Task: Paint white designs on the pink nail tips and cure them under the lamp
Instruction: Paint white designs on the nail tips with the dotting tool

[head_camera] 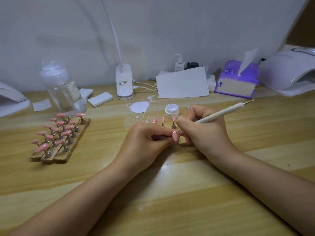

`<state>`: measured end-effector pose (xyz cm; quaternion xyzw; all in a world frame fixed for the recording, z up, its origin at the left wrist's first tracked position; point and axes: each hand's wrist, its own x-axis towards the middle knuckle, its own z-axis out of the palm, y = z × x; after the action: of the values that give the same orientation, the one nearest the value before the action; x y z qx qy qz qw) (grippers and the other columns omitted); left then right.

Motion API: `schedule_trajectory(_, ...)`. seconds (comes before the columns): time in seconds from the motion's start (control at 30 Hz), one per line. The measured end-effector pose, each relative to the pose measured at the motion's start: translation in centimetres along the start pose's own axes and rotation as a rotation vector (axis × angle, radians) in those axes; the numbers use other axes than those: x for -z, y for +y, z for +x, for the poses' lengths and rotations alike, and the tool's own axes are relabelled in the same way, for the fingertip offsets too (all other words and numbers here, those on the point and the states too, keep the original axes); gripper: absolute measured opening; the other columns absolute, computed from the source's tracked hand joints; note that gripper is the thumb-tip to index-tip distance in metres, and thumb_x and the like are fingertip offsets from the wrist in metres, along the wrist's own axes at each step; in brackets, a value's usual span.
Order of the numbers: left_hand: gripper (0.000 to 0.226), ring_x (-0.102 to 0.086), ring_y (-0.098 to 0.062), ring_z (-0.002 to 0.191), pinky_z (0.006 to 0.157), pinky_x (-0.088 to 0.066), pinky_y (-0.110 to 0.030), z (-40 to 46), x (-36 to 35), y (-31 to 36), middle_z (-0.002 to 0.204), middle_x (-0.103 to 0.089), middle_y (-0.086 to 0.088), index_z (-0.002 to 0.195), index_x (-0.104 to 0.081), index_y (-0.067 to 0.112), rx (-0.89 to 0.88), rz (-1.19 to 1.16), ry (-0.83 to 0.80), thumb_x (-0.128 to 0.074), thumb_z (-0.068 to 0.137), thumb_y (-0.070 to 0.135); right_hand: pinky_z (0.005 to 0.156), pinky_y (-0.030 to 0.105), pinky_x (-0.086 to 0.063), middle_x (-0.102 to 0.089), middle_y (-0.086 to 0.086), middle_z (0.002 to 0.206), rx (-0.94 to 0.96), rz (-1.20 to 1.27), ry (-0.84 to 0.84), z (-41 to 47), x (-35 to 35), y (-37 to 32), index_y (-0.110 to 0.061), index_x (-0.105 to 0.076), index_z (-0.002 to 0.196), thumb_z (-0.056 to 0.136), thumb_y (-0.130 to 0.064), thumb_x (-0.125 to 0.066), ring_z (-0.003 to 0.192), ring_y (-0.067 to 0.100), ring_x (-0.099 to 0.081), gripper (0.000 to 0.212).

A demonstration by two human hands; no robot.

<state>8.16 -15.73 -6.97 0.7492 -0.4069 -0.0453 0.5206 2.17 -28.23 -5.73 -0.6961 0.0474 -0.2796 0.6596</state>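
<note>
Here the left hand (146, 135) pinches a pink nail tip (175, 136) — long axis toward the person — while the right hand (202, 126) grips the dotting pen (221, 113), point touching the tip's far end.

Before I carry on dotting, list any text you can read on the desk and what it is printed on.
"JM": start of the label on the clear plastic pump bottle; the rest is blurred.
White clip-on lamp base: red and dark print, too small to read.
White plug adapter: small print, unreadable.
Purple tissue pack: small marks, unreadable.
White gel pot: no text visible.
</note>
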Motion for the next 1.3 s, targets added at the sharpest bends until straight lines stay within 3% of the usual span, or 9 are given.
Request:
schedule_trajectory(0.3,0.009,-0.050,0.018,0.067,0.077,-0.035,0.002,0.01,-0.05,-0.13,0.080,-0.073,0.002,0.078,-0.076,0.007,-0.017,0.012,-0.009,-0.070,0.076,0.000,0.044,0.020,-0.038,-0.042,-0.005,0.029,0.008,-0.023,0.002,-0.01,0.03,0.04,-0.013,-0.033,0.046,0.075,0.013,-0.054,0.034,0.016,-0.050,0.044)
schedule_trajectory(0.43,0.011,-0.052,0.018,0.069,0.079,-0.034,0.001,-0.01,-0.06,-0.17,0.081,-0.073,0.005,0.077,-0.076,0.007,-0.021,0.011,-0.010,-0.070,0.075,-0.002,0.043,0.019,-0.037,-0.042,-0.005,0.028,0.010,-0.020,-0.003,-0.05,-0.04,-0.05,-0.014,-0.034,0.045,0.075,0.013,-0.054,0.037,0.021,-0.050,0.045)
schedule_trajectory(0.57,0.010,-0.053,0.019,0.069,0.076,-0.035,0.001,0.01,-0.07,-0.27,0.081,-0.073,0.004,0.077,-0.075,0.007,-0.029,0.001,-0.009,-0.070,0.075,-0.001,0.045,0.021,-0.038,-0.040,-0.006,0.029,0.013,-0.027,0.009,-0.01,-0.03,0.00,-0.013,-0.033,0.046,0.075,0.013,-0.054,0.033,0.013,-0.050,0.044)
schedule_trajectory(0.7,0.011,-0.050,0.020,0.070,0.076,-0.034,0.003,0.02,-0.05,-0.41,0.081,-0.073,0.003,0.078,-0.076,0.007,-0.029,0.004,-0.016,-0.070,0.076,-0.002,0.043,0.020,-0.037,-0.042,-0.005,0.028,0.012,-0.031,0.009,-0.08,-0.03,-0.05,-0.015,-0.034,0.044,0.074,0.013,-0.054,0.037,0.021,-0.049,0.046)
schedule_trajectory(0.8,0.010,-0.048,0.022,0.070,0.076,-0.032,0.004,0.05,-0.11,-0.39,0.082,-0.073,0.003,0.078,-0.075,0.007,-0.030,-0.006,-0.016,-0.070,0.076,-0.001,0.046,0.022,-0.039,-0.040,-0.006,0.029,0.013,-0.032,0.016,-0.10,-0.01,-0.03,-0.015,-0.034,0.045,0.074,0.012,-0.054,0.033,0.012,-0.050,0.044)
schedule_trajectory(0.97,0.011,-0.050,0.020,0.070,0.094,-0.030,-0.004,0.00,-0.11,-0.28,0.083,-0.072,0.008,0.077,-0.075,0.008,-0.013,0.005,-0.007,-0.069,0.076,-0.001,0.048,0.026,-0.037,-0.042,-0.005,0.029,0.012,-0.016,0.006,-0.05,-0.04,-0.02,-0.017,-0.034,0.043,0.075,0.013,-0.054,0.038,0.023,-0.048,0.048)
schedule_trajectory(1.13,0.009,-0.052,0.016,0.067,0.078,-0.036,0.000,0.00,-0.07,-0.18,0.079,-0.073,0.004,0.077,-0.076,0.009,-0.021,0.018,-0.003,-0.071,0.075,0.002,0.047,0.023,-0.038,-0.038,-0.007,0.029,0.016,-0.032,0.010,-0.09,-0.01,0.04,-0.012,-0.032,0.047,0.074,0.013,-0.053,0.032,0.012,-0.050,0.042)
schedule_trajectory(1.3,0.010,-0.053,0.016,0.069,0.076,-0.036,0.002,0.07,-0.01,-0.23,0.080,-0.073,0.006,0.077,-0.076,0.009,-0.023,0.016,-0.001,-0.071,0.075,0.001,0.047,0.022,-0.038,-0.039,-0.007,0.029,0.010,-0.029,0.008,-0.08,-0.03,-0.04,-0.012,-0.032,0.047,0.074,0.013,-0.053,0.034,0.014,-0.050,0.043)
